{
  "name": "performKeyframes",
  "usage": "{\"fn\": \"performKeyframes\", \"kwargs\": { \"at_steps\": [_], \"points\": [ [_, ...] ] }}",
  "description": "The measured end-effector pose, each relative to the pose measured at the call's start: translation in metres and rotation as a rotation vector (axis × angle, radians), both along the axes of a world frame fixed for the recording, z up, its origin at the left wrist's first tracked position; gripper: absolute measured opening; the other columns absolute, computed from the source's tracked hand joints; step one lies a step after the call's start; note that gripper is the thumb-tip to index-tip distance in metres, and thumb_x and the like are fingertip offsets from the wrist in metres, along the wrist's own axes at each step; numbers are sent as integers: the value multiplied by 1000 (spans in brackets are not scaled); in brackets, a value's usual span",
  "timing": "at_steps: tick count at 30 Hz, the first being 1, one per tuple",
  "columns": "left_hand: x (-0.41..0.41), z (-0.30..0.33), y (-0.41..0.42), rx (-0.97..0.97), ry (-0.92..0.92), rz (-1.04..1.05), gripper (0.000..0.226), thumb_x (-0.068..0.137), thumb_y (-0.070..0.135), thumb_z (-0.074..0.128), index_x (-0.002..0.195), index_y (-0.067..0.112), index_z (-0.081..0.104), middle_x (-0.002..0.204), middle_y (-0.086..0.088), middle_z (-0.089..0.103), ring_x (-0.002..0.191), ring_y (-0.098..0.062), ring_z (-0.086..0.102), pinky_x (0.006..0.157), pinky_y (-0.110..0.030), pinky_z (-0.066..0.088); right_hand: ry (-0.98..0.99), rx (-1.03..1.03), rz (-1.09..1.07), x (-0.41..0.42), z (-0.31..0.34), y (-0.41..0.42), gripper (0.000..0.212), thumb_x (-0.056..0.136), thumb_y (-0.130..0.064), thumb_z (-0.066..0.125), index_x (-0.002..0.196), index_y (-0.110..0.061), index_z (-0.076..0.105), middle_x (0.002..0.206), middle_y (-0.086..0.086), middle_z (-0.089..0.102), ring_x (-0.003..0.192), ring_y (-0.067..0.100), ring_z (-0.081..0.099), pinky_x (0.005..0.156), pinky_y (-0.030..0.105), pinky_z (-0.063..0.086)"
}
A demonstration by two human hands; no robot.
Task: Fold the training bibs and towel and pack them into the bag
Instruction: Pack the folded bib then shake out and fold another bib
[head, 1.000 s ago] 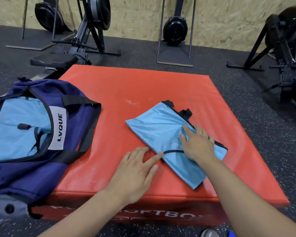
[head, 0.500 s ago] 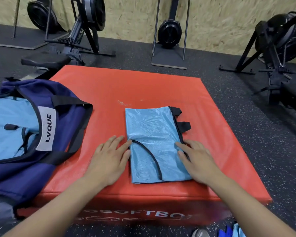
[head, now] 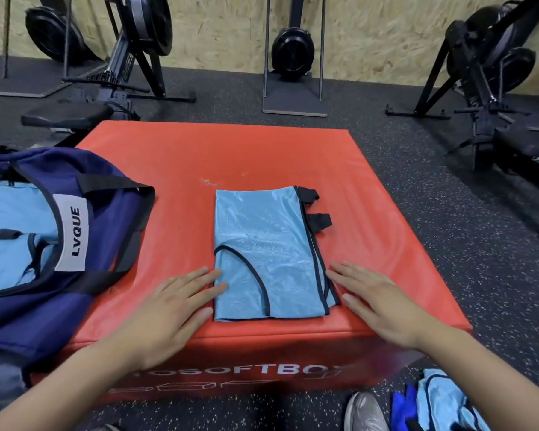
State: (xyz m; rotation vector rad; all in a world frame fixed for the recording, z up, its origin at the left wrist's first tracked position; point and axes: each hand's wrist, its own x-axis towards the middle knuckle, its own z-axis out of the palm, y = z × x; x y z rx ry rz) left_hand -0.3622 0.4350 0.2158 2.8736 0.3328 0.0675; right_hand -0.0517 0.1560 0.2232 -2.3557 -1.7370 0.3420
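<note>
Red soft box [head: 262,157] is carrying my folded bib [head: 262,253]; I'm laying left hand [head: 168,309] and right hand [head: 377,303] flat beside it, fingers straight; bag [head: 44,300] is running off-frame.

Training bib [head: 263,250]: light blue mesh, black-trimmed edges, folded into a flat upright rectangle on the near half of the red soft box; two black tabs project from its far right edge. Bag [head: 84,275]: navy, black straps, white "LVQUE" label, lying open on the box's left edge, light blue fabric [head: 10,231] visible inside. Further bibs [head: 442,402]: light blue and darker blue, heaped unfolded on the floor at lower right, partly out of view.
</note>
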Motion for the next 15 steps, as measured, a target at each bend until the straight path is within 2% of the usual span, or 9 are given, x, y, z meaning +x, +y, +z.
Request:
{"fn": "performKeyframes", "kwargs": {
  "at_steps": [4,8,12,15],
  "points": [
    [-17,3,0,5,-20,-20,52,103,58,17,152,44,31,160,30,19,149,4,11,119,-26,13,4,52,61,3,7,-23,44,102,-47,33,145,-48,45,158,-24,29,149,-5,15,120,31,24],
    [-31,5,3,73,-68,-42,46,105,55,25,144,45,45,158,25,29,148,-1,23,116,-30,22,-20,103,132,4,15,-35,45,96,-25,51,134,-50,58,157,-23,33,149,-4,15,117,26,18],
    [-29,6,-3,155,-63,-131,44,105,51,28,142,42,50,164,17,20,150,-7,22,115,-33,24,-116,64,201,1,14,-27,64,90,-9,53,139,-49,52,166,-17,7,154,10,1,118,36,16],
    [-21,11,-10,191,-69,-168,43,105,50,30,138,38,56,167,11,13,153,-11,16,116,-35,21,-187,52,217,-8,15,-16,67,87,-8,39,142,-45,50,167,-13,-5,155,15,-6,118,40,20]
  ]
}}
